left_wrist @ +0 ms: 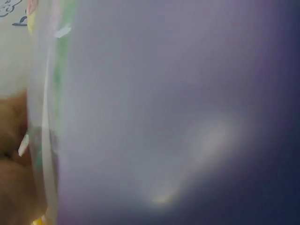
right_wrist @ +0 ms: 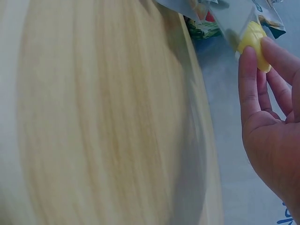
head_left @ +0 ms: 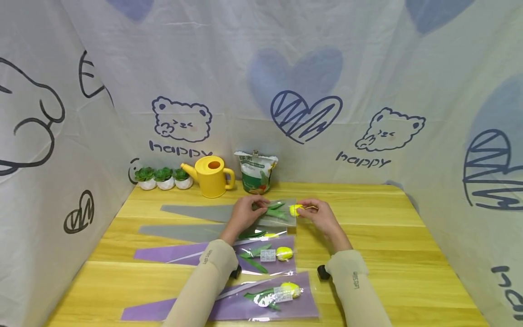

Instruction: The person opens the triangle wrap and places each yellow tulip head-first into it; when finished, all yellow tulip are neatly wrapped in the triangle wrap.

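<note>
A yellow artificial tulip (head_left: 295, 210) lies at the wide end of a grey cone-shaped sleeve (head_left: 212, 212) on the wooden table (head_left: 388, 236). My right hand (head_left: 316, 212) pinches the yellow bud (right_wrist: 254, 40) between thumb and fingers. My left hand (head_left: 247, 211) holds the green leaves (head_left: 275, 210) and the sleeve's edge. The left wrist view is filled by a blurred purple sleeve (left_wrist: 187, 117).
A second grey sleeve (head_left: 180, 231) and two purple sleeves (head_left: 192, 252) (head_left: 229, 306), each with a yellow tulip, lie nearer me. At the back stand three small potted plants (head_left: 163, 178), a yellow watering can (head_left: 211, 176) and a green bag (head_left: 256, 171). Printed cloth walls surround the table.
</note>
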Motion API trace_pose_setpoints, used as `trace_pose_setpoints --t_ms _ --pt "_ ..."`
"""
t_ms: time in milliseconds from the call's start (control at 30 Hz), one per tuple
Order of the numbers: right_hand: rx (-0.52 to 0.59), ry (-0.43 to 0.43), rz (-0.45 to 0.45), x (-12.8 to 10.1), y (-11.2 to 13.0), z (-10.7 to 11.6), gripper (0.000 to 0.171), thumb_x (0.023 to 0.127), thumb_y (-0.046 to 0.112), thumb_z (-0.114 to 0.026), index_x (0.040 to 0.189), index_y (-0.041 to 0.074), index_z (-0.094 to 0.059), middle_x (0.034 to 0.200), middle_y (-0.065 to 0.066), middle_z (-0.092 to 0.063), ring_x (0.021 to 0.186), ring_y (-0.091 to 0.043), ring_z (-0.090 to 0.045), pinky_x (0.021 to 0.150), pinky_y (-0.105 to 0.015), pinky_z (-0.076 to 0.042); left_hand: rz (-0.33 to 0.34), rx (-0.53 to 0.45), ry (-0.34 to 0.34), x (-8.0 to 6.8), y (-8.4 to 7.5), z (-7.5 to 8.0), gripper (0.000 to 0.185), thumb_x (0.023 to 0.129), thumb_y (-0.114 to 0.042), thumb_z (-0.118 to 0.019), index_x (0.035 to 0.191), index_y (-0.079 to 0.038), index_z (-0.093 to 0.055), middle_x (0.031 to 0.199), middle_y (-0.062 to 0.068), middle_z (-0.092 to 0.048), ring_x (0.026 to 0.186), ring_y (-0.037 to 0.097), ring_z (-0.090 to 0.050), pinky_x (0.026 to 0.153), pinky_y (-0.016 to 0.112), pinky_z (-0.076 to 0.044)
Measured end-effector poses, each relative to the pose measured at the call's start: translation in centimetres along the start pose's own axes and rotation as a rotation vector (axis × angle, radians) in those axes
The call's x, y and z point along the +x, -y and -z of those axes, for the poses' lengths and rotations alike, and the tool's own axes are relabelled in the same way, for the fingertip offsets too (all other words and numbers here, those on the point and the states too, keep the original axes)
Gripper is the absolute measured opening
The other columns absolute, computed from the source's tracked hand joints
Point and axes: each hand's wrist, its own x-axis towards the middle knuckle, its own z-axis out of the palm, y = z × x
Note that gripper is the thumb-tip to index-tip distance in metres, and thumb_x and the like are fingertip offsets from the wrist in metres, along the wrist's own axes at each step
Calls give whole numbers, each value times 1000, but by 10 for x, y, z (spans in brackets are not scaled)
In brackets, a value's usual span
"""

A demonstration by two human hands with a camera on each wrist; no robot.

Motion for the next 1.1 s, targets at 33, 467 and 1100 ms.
trace_pose_setpoints --t_ms 33,467,1100 --pt "4 0 -1 0 0 0 33 98 11 -72 128 -3 -66 110 -10 -67 102 -36 -72 94 -46 -59 -3 -12 22 0 0 0 28 91 -15 -81 119 -14 -76 109 2 -78 104 22 -72 96 43 -56" --pt "26 -4 16 2 -7 -6 32 97 7 -72 126 -4 -67 108 -9 -68 95 -24 -73 90 -39 -61 -70 -118 90 5 -3 -12 27 90 -15 -82 117 -14 -78 103 -1 -79 94 13 -73 94 38 -57" --pt "68 -26 2 1 -9 -6 32 97 6 -72 126 -7 -66 113 -13 -68 89 -10 -71 86 -31 -61 5 -294 55 5 -6 -17 20 86 -10 -84 106 -8 -81 97 4 -81 84 12 -75 73 25 -59"
